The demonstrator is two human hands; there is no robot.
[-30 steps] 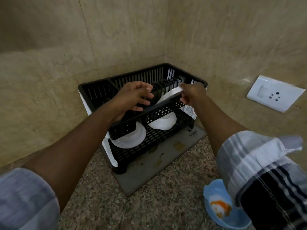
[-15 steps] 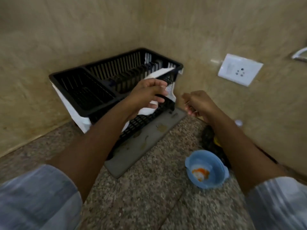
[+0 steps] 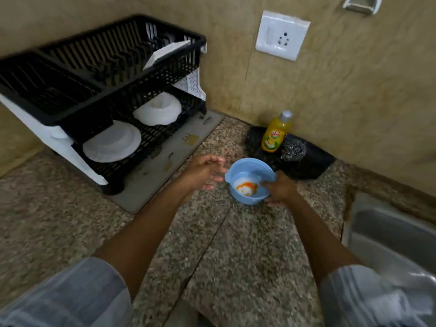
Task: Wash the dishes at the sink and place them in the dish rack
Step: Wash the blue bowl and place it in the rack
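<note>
Blue bowl (image 3: pixel 250 180), orange residue inside, sits on the bench (image 3: pixel 212 256) at frame centre. Right hand (image 3: pixel 279 190) cups its right wall, apparently taking hold to lift. Left hand (image 3: pixel 204 172) empty, fingers loosely spread beside the left rim (blurred). Sink (image 3: pixel 389 234) lower right; dish rack (image 3: pixel 101 79) upper left already holds white dishes.

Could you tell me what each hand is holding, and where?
The right hand grips the small blue plastic bowl at its right rim; the left hand holds nothing.
</note>
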